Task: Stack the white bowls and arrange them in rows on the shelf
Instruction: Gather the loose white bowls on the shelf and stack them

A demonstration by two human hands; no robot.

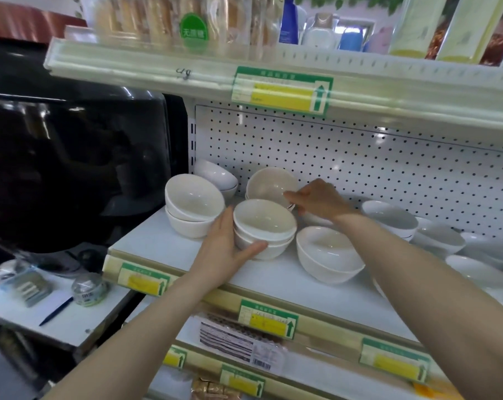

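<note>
Spanning most of the view, the white shelf (169,249) carries every bowl. The front stack (266,226) of nested white bowls stands upright near the shelf's front edge and serves as the marker for everything else. Behind the front stack rises the pegboard back (360,157), and well to its left sits a glossy black appliance (71,157). To its right, a spread of loose bowls (390,216) runs toward the frame edge, several of them tilted. Just right of the front stack sits a single bowl (328,255), mouth up. To its left stands a pair of bowls (192,207), one nested in the other, the upper one tipped. Farther back on the left, against the pegboard, lie overturned bowls (215,174). Directly behind the front stack, a tilted bowl (272,184) rests on another bowl, its mouth turned forward.

The left hand (227,246) cups the front stack, fingers up its left side and thumb curled along its front wall. The right hand (321,199) reaches behind the front stack and pinches the tilted bowl's rim. Below the front stack, on the shelf edge, sits a green-and-yellow price label (142,280).
</note>
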